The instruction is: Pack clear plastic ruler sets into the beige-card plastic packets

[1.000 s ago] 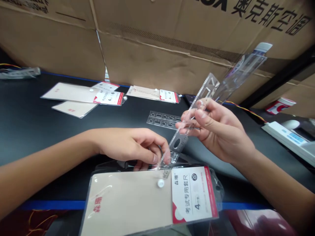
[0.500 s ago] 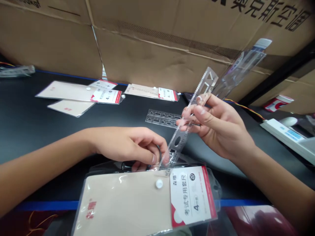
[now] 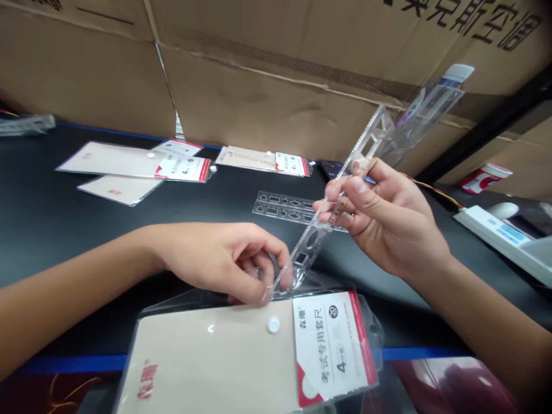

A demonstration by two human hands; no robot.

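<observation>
My right hand (image 3: 383, 218) pinches a clear plastic stencil ruler (image 3: 321, 236) between thumb and fingers, and a clear plastic sleeve (image 3: 425, 112) with a white top rises behind it toward the upper right. My left hand (image 3: 224, 264) holds the ruler's lower end with its fingertips. Just below that hand lies a retail pack (image 3: 215, 356), a beige card with a white-and-red label in a clear bag. Two more stencil rulers (image 3: 284, 208) lie flat on the table beyond my hands.
The black table (image 3: 86, 287) has a blue strip along its near edge. Several similar packs (image 3: 259, 161) lie at the back. Cardboard boxes (image 3: 267, 98) form a wall behind. A white power strip (image 3: 500, 233), coloured wires and a red-and-white box (image 3: 485, 178) sit at the right.
The ruler's lower end has shifted left and its tilt has increased slightly. The whole view has drifted, so the table items appear further left and higher.
</observation>
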